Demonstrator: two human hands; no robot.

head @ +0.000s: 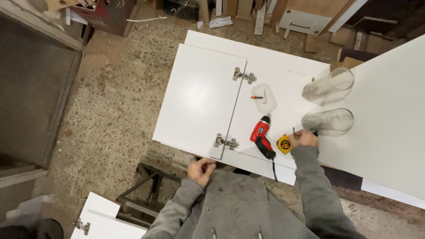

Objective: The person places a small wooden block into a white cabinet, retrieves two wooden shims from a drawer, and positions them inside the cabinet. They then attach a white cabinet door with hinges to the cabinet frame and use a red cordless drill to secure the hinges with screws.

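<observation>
Head view: your right hand (304,138), lower right of centre, pinches a thin dark pin (294,131) beside the yellow tape measure (284,144), red drill (262,138) lying just left, left hand (201,170) loosely curled, empty.

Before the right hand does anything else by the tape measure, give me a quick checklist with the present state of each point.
1. Right hand holds a thin dark pin-like piece beside the tape measure: ok, though what the piece is, cannot tell.
2. Left hand closed at the near edge of the white door panel: ok; whether it holds something, cannot tell.
3. Red drill lying flat, free of both hands: ok.
4. Two hinges sit along the door edge: ok; screws tight, cannot tell.
5. Clear lid with small parts within reach: ok.
6. Two clear tubes lying on their sides, could roll: not ok.
</observation>
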